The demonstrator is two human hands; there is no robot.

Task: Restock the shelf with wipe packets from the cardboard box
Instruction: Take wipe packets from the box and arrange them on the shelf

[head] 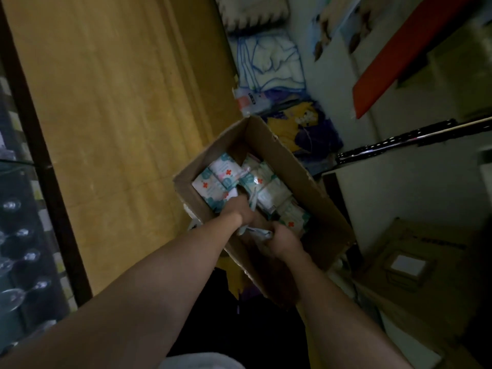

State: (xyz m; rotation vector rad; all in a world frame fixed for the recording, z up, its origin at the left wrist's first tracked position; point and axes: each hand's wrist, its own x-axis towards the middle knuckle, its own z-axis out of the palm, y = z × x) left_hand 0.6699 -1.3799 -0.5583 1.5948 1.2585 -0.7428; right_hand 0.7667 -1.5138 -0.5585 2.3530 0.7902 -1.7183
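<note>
An open cardboard box [290, 161] stands on the floor in the middle of the head view, holding several white and teal wipe packets [218, 177] with red crosses. Both my hands are down inside its near end. My left hand [239, 211] is curled among the packets near the box's left wall. My right hand [285, 241] grips a crumpled white packet [255, 231] that shows between the two hands. What exactly the left fingers hold is hidden by the hand.
A yellow-brown floor [119, 102] spreads to the left, bordered by a dark display case [24, 235] with shiny round items. Bagged goods [269, 65] lie beyond the box. White shelving [399, 187] and another cardboard box [407, 265] are on the right.
</note>
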